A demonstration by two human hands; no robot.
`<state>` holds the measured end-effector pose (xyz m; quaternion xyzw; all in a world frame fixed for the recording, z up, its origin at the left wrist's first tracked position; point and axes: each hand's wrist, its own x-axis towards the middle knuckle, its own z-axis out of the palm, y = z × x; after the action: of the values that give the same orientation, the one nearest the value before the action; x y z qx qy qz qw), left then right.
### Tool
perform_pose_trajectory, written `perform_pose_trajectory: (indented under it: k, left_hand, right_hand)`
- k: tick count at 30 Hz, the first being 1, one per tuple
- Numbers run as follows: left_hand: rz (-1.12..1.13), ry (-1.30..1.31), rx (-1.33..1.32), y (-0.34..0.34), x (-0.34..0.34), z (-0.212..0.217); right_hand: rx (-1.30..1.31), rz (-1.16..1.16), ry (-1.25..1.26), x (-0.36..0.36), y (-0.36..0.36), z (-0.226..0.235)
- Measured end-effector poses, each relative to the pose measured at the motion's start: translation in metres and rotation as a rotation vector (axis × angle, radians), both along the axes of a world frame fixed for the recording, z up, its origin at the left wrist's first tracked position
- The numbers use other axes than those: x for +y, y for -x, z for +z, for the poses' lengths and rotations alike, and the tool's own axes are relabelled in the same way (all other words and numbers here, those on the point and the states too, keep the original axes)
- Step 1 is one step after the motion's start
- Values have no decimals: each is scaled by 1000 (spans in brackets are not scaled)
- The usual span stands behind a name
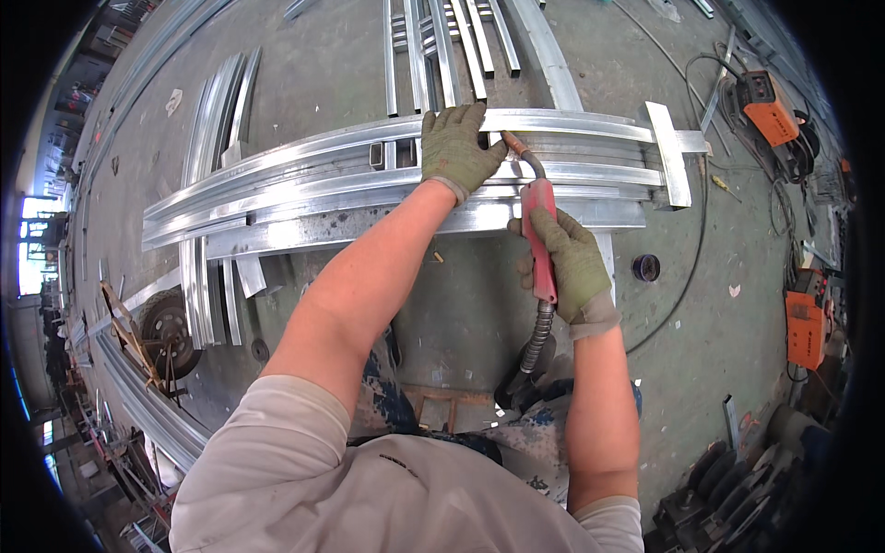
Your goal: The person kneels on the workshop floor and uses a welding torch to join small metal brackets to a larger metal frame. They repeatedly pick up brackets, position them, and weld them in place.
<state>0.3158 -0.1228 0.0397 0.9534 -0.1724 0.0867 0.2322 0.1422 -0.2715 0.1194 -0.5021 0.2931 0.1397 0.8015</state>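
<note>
The floor is lit moderately and evenly, while the bright openings at the far left are washed out to bluish white. Streaks of glare are thrown back by the metal profiles, whose middle stretch is rendered sharply. Straight edges are bowed toward the rim, where detail is softened and the view is ringed by black.

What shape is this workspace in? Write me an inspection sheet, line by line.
Surface: grey floor, small pale scraps scattered on it.
Job's things: metal bars laid side by side; red-handled welding torch, tip near the bars.
Clutter: round tin on the floor, right.
Hands: left hand, gloved, palm down on the bars; right hand, gloved, gripping the torch.
Cables: dark cable curving across the floor.
Surroundings: orange machine upper right; wheel at left.
</note>
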Motion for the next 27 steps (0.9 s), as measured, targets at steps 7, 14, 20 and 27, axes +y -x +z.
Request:
perform_pose_trajectory:
  k: [7,14,20,27]
  left_hand:
    - [-6,22,-10,0,-1,-1]
    - [-14,24,23,-1,1,0]
    - [-2,25,2,0,0,-1]
    - [-13,-7,-63,-2,1,-8]
  right_hand:
    - [1,7,12,-2,-4,-3]
    - [9,23,7,-3,-6,-1]
    - [9,26,26,-4,-6,2]
    - [-14,41,9,-8,-6,0]
